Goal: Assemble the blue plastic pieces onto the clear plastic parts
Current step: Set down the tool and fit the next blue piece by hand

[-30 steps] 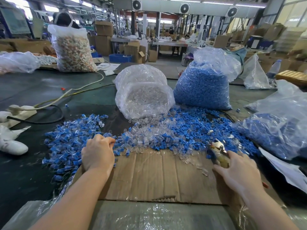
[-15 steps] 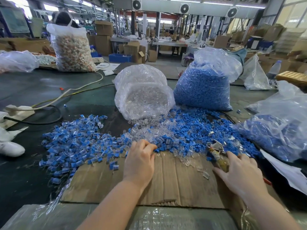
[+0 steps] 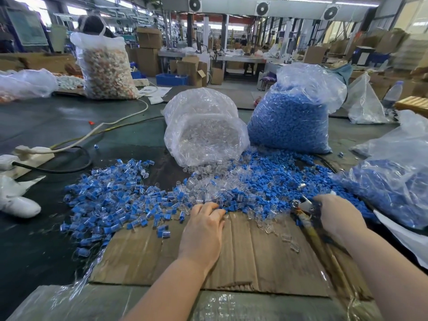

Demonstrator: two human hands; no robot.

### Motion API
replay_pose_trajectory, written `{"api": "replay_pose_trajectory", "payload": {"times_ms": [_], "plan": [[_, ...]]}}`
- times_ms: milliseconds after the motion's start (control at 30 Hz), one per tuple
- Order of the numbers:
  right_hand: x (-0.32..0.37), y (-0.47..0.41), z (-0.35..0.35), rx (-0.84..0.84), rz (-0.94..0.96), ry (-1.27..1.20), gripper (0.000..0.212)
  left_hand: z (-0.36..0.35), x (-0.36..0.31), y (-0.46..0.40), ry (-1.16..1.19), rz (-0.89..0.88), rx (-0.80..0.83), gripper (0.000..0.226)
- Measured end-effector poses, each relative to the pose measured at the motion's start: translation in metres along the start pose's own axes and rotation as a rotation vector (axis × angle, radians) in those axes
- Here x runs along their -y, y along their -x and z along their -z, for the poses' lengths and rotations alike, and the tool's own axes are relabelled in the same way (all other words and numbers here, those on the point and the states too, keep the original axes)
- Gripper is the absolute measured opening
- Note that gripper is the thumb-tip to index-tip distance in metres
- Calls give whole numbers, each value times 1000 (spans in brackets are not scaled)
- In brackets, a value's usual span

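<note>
Left hand (image 3: 203,228) palm-down, fingers curled into loose clear plastic parts (image 3: 208,188) and small blue plastic pieces (image 3: 266,181) at far edge of corrugated brown cardboard sheet (image 3: 243,258); grasp unclear. Right hand (image 3: 340,216) grips metal yellow-handled pliers (image 3: 308,216) at right edge.

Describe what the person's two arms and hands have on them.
Nothing is worn that shows: the left hand and right hand are bare, without gloves, rings or a watch. Both forearms are uncovered down to the frame's bottom edge; no sleeves are in view.

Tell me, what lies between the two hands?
In the head view, bare cardboard strewn with a few loose clear parts lies between the left hand and right hand.
</note>
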State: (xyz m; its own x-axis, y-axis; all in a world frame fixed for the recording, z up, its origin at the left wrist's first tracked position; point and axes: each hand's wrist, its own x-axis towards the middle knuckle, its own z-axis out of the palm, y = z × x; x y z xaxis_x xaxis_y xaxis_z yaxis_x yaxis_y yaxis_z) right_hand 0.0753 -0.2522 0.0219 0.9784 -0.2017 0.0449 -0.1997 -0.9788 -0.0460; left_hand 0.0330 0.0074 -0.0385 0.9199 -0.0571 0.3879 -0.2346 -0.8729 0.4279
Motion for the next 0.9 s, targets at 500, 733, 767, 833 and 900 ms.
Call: {"api": "replay_pose_trajectory", "payload": {"times_ms": [500,733,767,833,900], "plan": [[-2,-4,0,-149,16,-32,27,5,-2,3,116,31,-63,32],[13,8,9,-363,84,-349,17,9,-4,2,226,71,-57,34],[19,12,11,-375,108,-429,18,10,-4,2,238,77,-57,32],[36,23,12,-352,162,-562,21,11,-4,2,260,85,-56,28],[55,36,9,-300,219,-644,23,13,-4,2,283,90,-59,25]]}}
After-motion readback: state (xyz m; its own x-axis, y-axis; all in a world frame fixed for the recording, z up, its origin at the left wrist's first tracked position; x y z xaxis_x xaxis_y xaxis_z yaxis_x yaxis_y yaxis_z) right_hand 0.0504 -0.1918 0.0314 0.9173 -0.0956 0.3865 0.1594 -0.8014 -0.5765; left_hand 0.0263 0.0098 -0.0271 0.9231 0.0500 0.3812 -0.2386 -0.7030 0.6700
